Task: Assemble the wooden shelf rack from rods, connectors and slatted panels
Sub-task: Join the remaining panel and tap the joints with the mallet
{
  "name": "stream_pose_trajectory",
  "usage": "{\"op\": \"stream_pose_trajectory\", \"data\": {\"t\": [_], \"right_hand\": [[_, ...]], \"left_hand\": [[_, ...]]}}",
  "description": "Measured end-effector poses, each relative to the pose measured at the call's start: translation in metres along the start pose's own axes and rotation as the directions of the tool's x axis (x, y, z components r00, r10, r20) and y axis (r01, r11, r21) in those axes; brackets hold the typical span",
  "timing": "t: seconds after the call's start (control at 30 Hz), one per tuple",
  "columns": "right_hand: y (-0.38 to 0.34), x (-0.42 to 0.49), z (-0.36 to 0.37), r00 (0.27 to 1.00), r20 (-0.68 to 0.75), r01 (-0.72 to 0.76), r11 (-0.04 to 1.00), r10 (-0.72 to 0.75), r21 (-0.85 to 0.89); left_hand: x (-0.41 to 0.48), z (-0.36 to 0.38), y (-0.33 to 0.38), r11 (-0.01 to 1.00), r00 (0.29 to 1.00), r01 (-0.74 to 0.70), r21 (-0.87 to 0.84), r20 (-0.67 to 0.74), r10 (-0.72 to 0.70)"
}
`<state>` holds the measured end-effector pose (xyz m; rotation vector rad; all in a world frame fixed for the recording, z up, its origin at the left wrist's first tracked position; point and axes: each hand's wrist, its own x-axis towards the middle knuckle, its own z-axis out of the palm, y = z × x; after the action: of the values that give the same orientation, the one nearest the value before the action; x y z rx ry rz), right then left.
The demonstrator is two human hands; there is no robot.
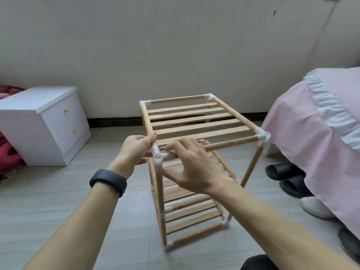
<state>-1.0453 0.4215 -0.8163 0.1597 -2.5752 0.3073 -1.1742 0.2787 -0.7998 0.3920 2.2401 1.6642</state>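
Note:
The wooden shelf rack (196, 121) stands upright on the tiled floor, built of light rods, white plastic connectors and slatted panels on several tiers. My left hand (134, 151) grips the top left rod just behind the near-left corner connector (158, 155), thumb on top of the rod. My right hand (191, 164) holds the top front rod beside that same connector, fingers curled over the rod and thumb stretched down toward the upright post (161, 201). A black band sits on my left wrist.
A white two-drawer nightstand (44, 121) stands at the left against the wall. A bed with a pink cover (315, 133) fills the right side, with black slippers (286, 178) and a white shoe (315, 207) beneath it. Red bedding (7, 152) lies at the far left.

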Motion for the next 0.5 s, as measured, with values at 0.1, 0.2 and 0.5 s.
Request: {"op": "stream_pose_trajectory", "data": {"t": [0.1,0.2,0.5], "right_hand": [[0.037,-0.019,-0.017,0.992,-0.103,-0.068,0.998,0.066,-0.016],[0.083,-0.032,-0.039,0.976,-0.065,-0.216,0.964,0.209,-0.154],[0.16,-0.017,-0.077,0.872,0.236,-0.303,0.853,0.428,-0.425]], "left_hand": [[-0.003,-0.006,0.01,0.916,0.951,-0.149,0.372,-0.2,0.236],[-0.027,0.008,0.028,0.74,0.866,-0.425,0.522,-0.005,0.501],[-0.022,0.045,0.027,0.215,0.917,-0.3,0.929,0.22,0.332]]}}
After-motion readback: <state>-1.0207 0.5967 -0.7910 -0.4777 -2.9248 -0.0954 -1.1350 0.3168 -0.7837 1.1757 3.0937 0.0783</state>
